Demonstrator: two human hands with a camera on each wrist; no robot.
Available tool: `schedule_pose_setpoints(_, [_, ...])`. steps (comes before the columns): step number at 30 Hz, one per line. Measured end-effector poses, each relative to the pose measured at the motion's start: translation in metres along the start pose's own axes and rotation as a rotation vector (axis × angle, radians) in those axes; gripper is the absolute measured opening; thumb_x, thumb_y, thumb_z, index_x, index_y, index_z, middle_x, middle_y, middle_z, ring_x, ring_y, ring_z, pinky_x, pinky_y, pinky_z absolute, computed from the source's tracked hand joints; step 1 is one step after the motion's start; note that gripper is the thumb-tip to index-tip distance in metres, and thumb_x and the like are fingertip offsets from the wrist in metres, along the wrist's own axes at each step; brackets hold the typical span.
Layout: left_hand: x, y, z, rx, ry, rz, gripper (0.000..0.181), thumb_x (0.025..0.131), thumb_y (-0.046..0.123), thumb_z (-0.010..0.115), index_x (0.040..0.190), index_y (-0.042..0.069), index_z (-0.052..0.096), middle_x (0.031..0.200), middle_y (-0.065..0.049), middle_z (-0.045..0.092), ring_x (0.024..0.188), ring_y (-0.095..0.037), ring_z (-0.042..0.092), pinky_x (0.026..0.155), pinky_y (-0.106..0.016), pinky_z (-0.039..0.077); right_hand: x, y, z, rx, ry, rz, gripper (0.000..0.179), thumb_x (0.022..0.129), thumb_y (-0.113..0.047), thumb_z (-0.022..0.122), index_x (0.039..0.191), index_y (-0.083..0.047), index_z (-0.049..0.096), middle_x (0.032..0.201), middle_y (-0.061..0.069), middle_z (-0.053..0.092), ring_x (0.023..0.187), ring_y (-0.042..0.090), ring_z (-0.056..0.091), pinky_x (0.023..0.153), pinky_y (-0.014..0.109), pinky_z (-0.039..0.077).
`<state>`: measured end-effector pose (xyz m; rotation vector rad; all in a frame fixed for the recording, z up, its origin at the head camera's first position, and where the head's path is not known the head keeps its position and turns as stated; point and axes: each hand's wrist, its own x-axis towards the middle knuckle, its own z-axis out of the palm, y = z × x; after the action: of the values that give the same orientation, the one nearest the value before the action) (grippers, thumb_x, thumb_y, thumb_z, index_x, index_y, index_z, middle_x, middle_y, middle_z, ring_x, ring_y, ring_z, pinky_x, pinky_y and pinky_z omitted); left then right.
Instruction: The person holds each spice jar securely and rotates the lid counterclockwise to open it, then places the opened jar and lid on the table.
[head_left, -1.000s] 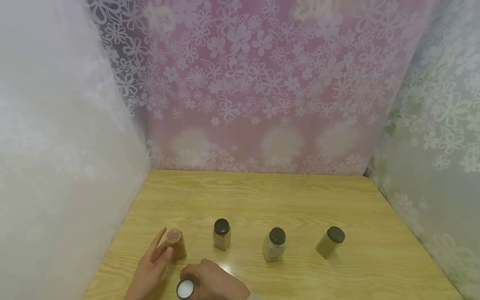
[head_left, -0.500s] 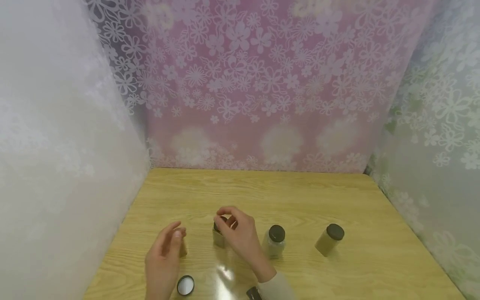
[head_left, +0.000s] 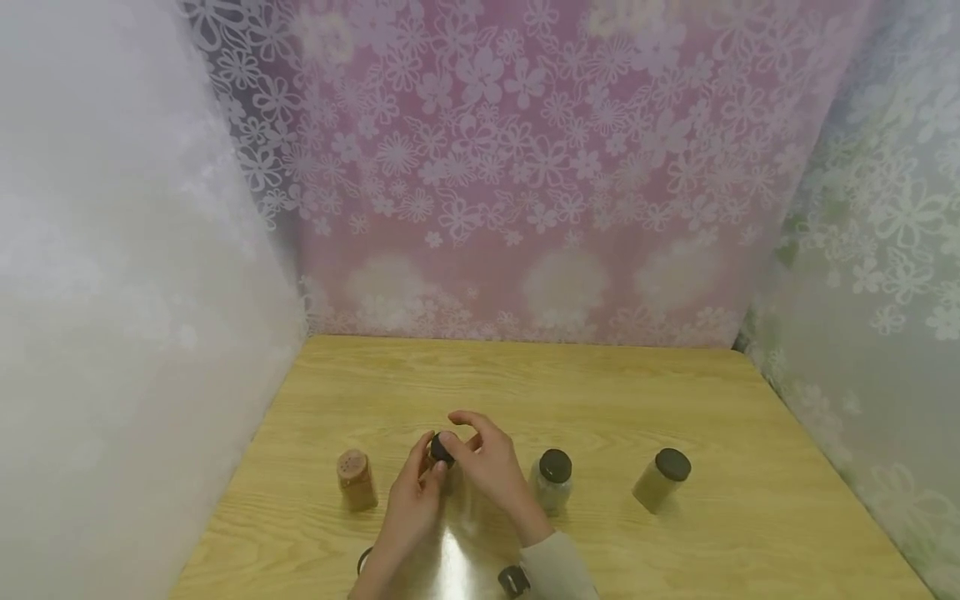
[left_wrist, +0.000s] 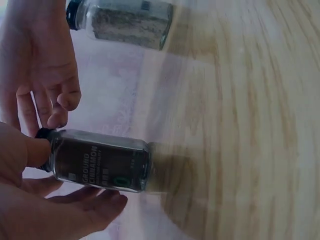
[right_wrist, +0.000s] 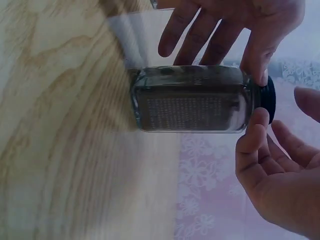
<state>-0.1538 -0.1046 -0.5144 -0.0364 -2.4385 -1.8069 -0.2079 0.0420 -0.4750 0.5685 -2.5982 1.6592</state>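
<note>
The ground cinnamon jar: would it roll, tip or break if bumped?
The ground cinnamon jar looks like clear glass, so probably stiff but breakable. Its flat sides should discourage rolling. Being taller than wide, it might tip if pushed near its black cap.

Wood-grain table (head_left: 487,383). Cinnamon jar (left_wrist: 100,160) stands on it. Left of that jar: red jar (head_left: 357,485). Right: pale jar (head_left: 551,493), then greenish jar (head_left: 653,490) farther out. Nearer the viewer: part-hidden lid (head_left: 362,561) left, black object (head_left: 513,582) right.
</note>
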Motion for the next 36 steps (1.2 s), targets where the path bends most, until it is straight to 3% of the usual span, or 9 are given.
schedule_pose_setpoints(5, [0.003,-0.009,-0.001,-0.013,-0.061,0.019,0.055,0.107,0.026,0.048,0.156,0.01,0.029,0.151,-0.019,0.043,0.134,-0.043,0.047,0.102,-0.056,0.048,-0.002,0.012,-0.001,0.07,-0.059,0.046,0.042,0.094,-0.037,0.07,0.129,-0.016,0.062,0.129,0.004,0.063,0.078,0.014,0.06,0.053,0.023,0.05])
schedule_pose_setpoints(11, [0.004,-0.018,-0.002,-0.045,-0.121,0.05,0.058,0.106,0.022,0.048,0.157,0.008,0.023,0.153,-0.022,0.039,0.137,-0.043,0.042,0.108,-0.058,0.041,-0.004,0.025,-0.003,0.149,-0.131,0.016,0.045,0.092,-0.032,0.073,0.132,-0.014,0.06,0.133,0.009,0.061,0.084,0.018,0.061,0.061,0.024,0.053])
schedule_pose_setpoints(18, [0.006,-0.024,-0.003,-0.068,-0.129,0.025,0.062,0.105,0.03,0.05,0.157,0.01,0.023,0.153,-0.021,0.04,0.136,-0.043,0.043,0.107,-0.057,0.043,-0.003,0.03,-0.003,0.222,-0.184,0.019,0.046,0.096,-0.024,0.068,0.138,-0.01,0.055,0.14,0.013,0.054,0.076,0.013,0.057,0.057,0.02,0.048])
schedule_pose_setpoints(23, [0.011,-0.025,-0.003,-0.033,-0.124,0.075,0.06,0.106,0.03,0.05,0.157,0.008,0.026,0.151,-0.023,0.043,0.133,-0.045,0.046,0.104,-0.061,0.044,-0.002,0.03,-0.002,0.246,-0.188,0.011,0.045,0.098,-0.019,0.065,0.14,-0.01,0.053,0.141,0.016,0.052,0.071,0.01,0.051,0.053,0.018,0.043])
schedule_pose_setpoints(29, [0.012,-0.026,-0.005,-0.021,-0.127,0.089,0.058,0.106,0.024,0.05,0.157,0.009,0.027,0.154,-0.021,0.04,0.136,-0.045,0.043,0.108,-0.066,0.037,0.001,0.032,-0.004,0.208,-0.228,-0.04,0.043,0.101,-0.02,0.059,0.142,-0.011,0.052,0.141,0.016,0.052,0.072,0.01,0.05,0.06,0.019,0.046])
schedule_pose_setpoints(36, [0.008,-0.023,-0.006,-0.044,-0.159,0.052,0.061,0.106,0.031,0.048,0.158,0.012,0.024,0.154,-0.02,0.039,0.139,-0.046,0.039,0.108,-0.067,0.036,-0.003,0.037,-0.005,0.273,-0.257,0.045,0.05,0.101,-0.026,0.061,0.146,-0.015,0.045,0.146,0.012,0.047,0.078,0.018,0.055,0.066,0.025,0.051])
